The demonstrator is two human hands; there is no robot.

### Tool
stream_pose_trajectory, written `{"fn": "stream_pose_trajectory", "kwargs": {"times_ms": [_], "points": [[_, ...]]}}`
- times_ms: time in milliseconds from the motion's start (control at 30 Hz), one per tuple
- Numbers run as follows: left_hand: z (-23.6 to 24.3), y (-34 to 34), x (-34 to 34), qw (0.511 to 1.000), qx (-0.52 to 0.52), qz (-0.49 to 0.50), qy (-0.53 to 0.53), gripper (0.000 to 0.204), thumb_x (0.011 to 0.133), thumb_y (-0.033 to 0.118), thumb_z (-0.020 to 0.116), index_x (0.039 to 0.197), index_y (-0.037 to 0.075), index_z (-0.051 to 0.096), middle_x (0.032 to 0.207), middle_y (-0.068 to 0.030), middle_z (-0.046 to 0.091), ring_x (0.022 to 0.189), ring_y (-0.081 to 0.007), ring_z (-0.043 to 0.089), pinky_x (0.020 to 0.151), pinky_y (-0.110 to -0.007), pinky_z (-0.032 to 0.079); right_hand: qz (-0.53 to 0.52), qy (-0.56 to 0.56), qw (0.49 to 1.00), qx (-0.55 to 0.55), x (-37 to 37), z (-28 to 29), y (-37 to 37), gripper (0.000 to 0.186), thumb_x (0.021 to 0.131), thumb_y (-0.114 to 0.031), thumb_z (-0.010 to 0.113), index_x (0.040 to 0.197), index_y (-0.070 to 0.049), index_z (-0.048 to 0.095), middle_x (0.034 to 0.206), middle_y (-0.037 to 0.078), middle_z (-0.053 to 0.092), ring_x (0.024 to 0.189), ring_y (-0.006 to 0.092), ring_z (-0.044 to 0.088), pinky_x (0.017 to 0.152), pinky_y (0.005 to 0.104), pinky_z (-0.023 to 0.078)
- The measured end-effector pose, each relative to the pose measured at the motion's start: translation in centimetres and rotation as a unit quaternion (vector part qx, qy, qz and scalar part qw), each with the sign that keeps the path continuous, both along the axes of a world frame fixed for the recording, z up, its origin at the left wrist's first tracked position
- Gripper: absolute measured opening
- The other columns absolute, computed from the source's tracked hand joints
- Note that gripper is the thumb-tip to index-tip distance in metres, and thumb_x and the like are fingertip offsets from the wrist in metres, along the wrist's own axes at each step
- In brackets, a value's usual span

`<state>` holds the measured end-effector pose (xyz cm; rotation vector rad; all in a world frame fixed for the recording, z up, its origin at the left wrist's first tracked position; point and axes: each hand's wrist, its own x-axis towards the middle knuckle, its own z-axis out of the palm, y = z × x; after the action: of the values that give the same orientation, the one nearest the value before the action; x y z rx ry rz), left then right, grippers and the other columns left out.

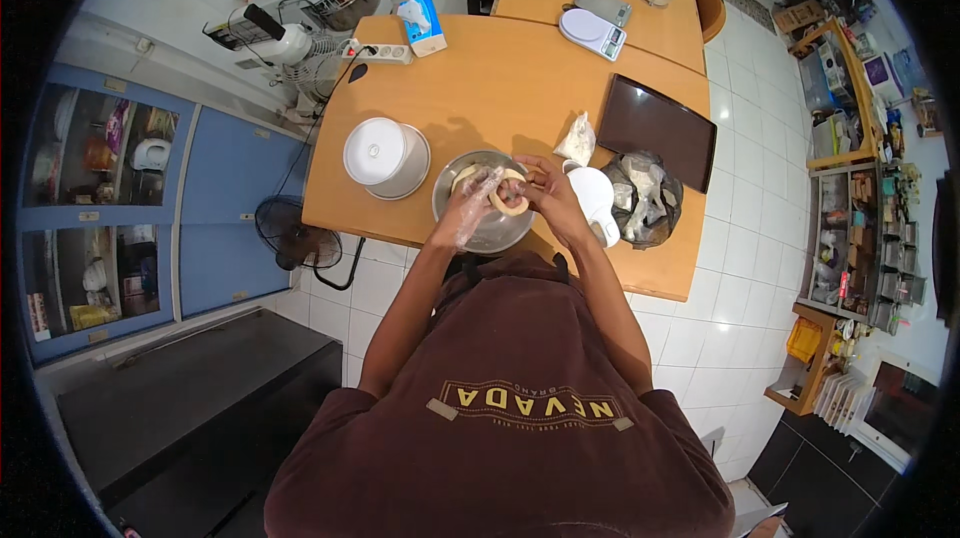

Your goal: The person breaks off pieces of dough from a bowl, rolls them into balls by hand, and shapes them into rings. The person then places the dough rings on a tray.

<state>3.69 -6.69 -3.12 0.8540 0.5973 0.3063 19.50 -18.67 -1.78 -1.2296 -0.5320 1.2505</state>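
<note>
A metal mixing bowl point(490, 238) sits at the near edge of the wooden table, in front of my body. Over it, both hands are on a ring-shaped piece of pale dough point(510, 211). My left hand point(470, 206), coated with white flour or dough, is closed on the ring's left side. From the right, my right hand point(548, 191) grips the ring with bent fingers. More pale dough shows behind my left fingers, partly hidden by them. Left of the bowl stands a white lidded tub point(375, 151). A white jug-like container point(593, 196) is close to my right wrist.
A clear bag of white powder point(577, 141), a black plastic bag point(650, 218) and a dark brown tray point(657, 128) lie to the right. Farther back are a kitchen scale point(592, 33), a tissue box point(421, 25) and a power strip point(382, 53).
</note>
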Motion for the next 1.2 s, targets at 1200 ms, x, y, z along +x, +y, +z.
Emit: {"fn": "stream_pose_trajectory", "kwargs": {"times_ms": [1200], "points": [[1.0, -1.3, -0.1, 0.995, 0.067, 0.022, 0.064, 0.035, 0.107, 0.033, 0.060, 0.123, 0.003, 0.063, 0.114, -0.0078, 0.068, 0.103, -0.0164, 0.069, 0.093, -0.035, 0.056, -0.056, 0.074, 0.995, 0.023, 0.5, 0.5, -0.3, 0.054, 0.096, -0.006, 0.069, 0.146, -0.008, 0.051, 0.103, 0.004, 0.069, 0.088, 0.0069, 0.062, 0.066, 0.0206, 0.043]]}}
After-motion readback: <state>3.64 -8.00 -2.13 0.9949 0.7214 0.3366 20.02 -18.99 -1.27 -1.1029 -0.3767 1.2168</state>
